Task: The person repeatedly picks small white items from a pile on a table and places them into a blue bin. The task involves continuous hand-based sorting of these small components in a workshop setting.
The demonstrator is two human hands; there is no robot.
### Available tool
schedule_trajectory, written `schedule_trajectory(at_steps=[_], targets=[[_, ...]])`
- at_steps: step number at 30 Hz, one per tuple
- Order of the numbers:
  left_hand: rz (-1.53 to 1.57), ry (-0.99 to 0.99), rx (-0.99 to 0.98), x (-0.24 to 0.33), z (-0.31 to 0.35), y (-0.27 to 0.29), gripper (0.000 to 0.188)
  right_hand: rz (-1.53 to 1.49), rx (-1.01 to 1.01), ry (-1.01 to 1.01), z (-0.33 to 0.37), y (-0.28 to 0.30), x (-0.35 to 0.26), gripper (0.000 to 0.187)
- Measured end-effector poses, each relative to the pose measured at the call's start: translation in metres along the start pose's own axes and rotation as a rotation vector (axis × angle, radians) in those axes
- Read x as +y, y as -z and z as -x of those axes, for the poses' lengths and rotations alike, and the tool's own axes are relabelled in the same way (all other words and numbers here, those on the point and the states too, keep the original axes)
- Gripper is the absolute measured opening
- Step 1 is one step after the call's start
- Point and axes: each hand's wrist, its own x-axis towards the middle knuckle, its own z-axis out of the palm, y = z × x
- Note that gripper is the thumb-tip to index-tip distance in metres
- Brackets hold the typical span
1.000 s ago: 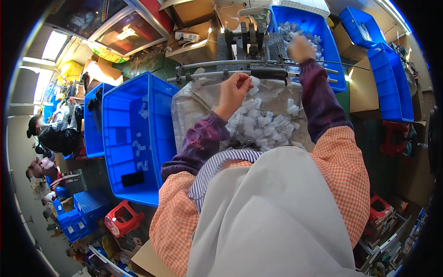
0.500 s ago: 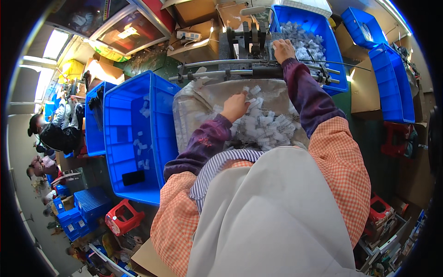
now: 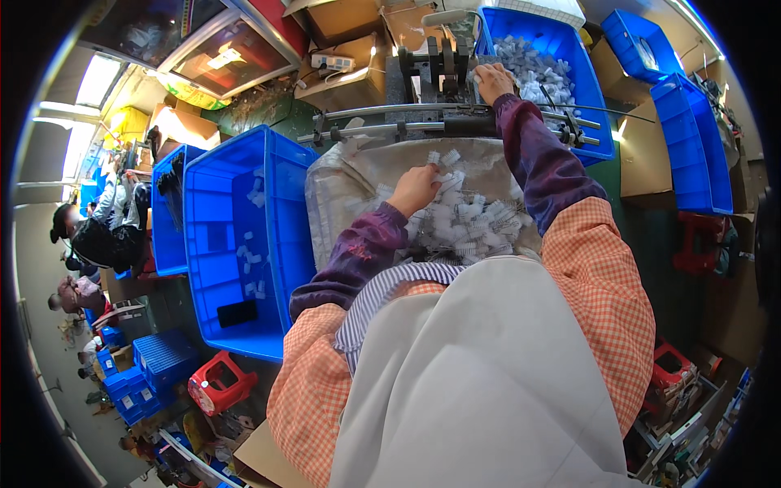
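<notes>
My left hand [image 3: 416, 189] is over the cloth-lined work surface [image 3: 342, 191], its fingers bent and drawn together beside small white plastic pieces. A heap of these white ribbed plastic pieces [image 3: 472, 224] lies on the cloth to its right and nearer to me. Whatever its fingertips may pinch is too small to make out. Farther off, my right hand [image 3: 494, 84] rests with curled fingers at the right side of a dark metal machine [image 3: 443, 73]. Its fingertips are partly hidden, and I cannot see what they hold. Metal rods [image 3: 390, 128] cross between the machine and the cloth.
A large blue bin [image 3: 224, 268] at left holds a few white pieces and a black flat object [image 3: 236, 314]. Another blue bin [image 3: 598, 114], behind my right hand, holds many white pieces. Red stools [image 3: 221, 382] and cardboard boxes [image 3: 643, 163] stand around. Other people sit far left.
My right hand has shifted slightly left and away from me along the machine's side. My left hand stays almost in place, its fingers a little more drawn in.
</notes>
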Motion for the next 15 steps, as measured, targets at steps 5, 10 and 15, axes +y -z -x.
schedule_trajectory(at_steps=[5, 10, 15], targets=[[0.012, -0.014, 0.000, -0.001, -0.002, 0.000, 0.027, -0.042, -0.082, -0.025, -0.005, 0.003, 0.005, 0.019], [0.040, -0.016, 0.015, 0.000, -0.004, 0.001, 0.030, 0.130, -0.167, -0.225, -0.007, 0.011, 0.003, 0.023], [0.038, 0.060, 0.029, -0.001, 0.000, -0.004, 0.031, 0.214, -0.120, -0.226, 0.007, 0.014, 0.008, 0.034]])
